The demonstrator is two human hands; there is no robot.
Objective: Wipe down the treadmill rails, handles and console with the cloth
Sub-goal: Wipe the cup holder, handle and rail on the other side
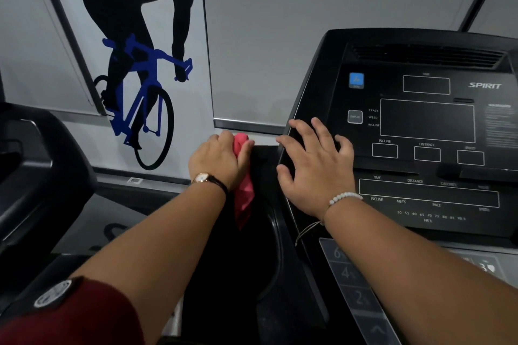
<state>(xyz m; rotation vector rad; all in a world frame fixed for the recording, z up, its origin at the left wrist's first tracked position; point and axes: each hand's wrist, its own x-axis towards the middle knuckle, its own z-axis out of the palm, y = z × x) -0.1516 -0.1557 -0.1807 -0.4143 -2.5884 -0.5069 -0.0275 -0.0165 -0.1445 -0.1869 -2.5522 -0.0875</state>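
My left hand (pixel 220 159) grips a pink cloth (pixel 243 199) against the black left side of the treadmill, just beside the console. A tail of the cloth hangs down below the hand. My right hand (pixel 314 165) lies flat with spread fingers on the left edge of the black console (pixel 426 120), holding nothing. The console's dark display panels and labels fill the right of the view. A grey keypad strip (pixel 347 272) runs below my right forearm.
Another black exercise machine (pixel 36 165) stands close on the left. A wall with a blue-bicycle cyclist graphic (pixel 140 70) rises straight ahead behind the treadmill. A dark recessed tray (pixel 266 246) sits between my forearms.
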